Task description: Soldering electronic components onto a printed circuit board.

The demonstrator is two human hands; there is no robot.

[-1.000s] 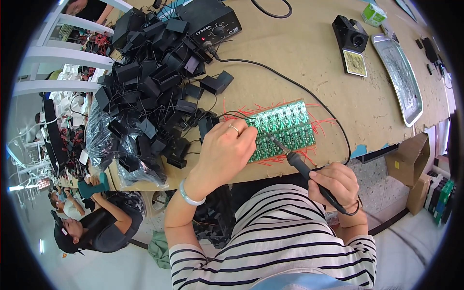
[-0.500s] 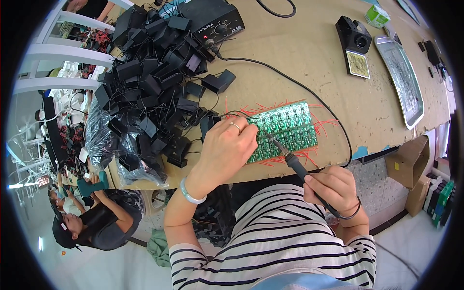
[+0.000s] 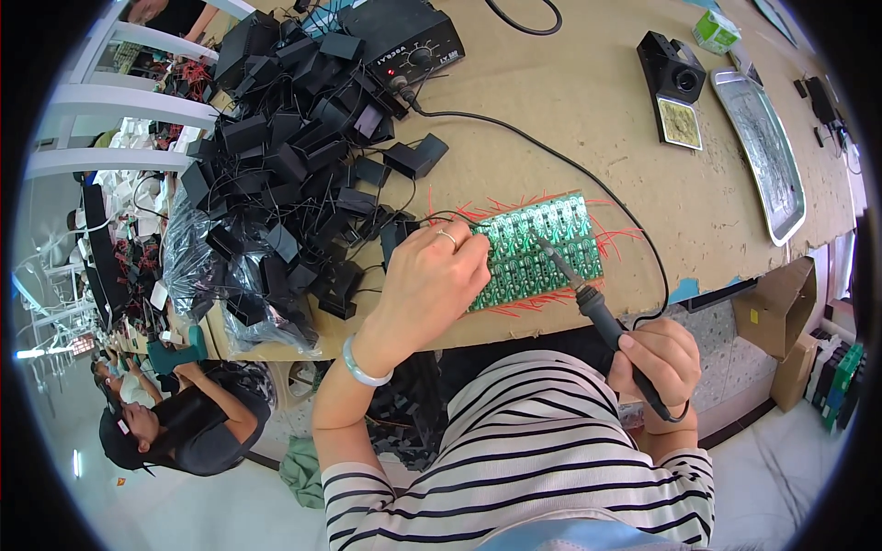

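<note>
One wide brown table (image 3: pixel 542 78) fills the upper half, its front edge bending just below the work. On its left side a tall heap of black boxes (image 3: pixel 285 151) crowds the space, leaving little bare surface beside the left hand (image 3: pixel 436 271). More room lies beyond the green circuit board (image 3: pixel 556 243) and to its right, where bare table reaches as far as a silver tray (image 3: pixel 764 156) near the right edge. A black control box (image 3: pixel 409 41) stands at the back, against the heap, and an iron stand (image 3: pixel 675 78) sits left of the tray. From the control box a black cord (image 3: pixel 570 161) curves around the board's far and right sides, crossing that room.

The board lies flat near the front edge, between the two hands. The left hand's fingers bunch over its left end; I cannot tell what they pinch. The right hand (image 3: pixel 661 363), nearer the body, closes around the handle of a soldering iron (image 3: pixel 602 317), which slants up and left over the board. Whether its tip touches is unclear. Thin red wires (image 3: pixel 623 232) stick out around the board.
</note>
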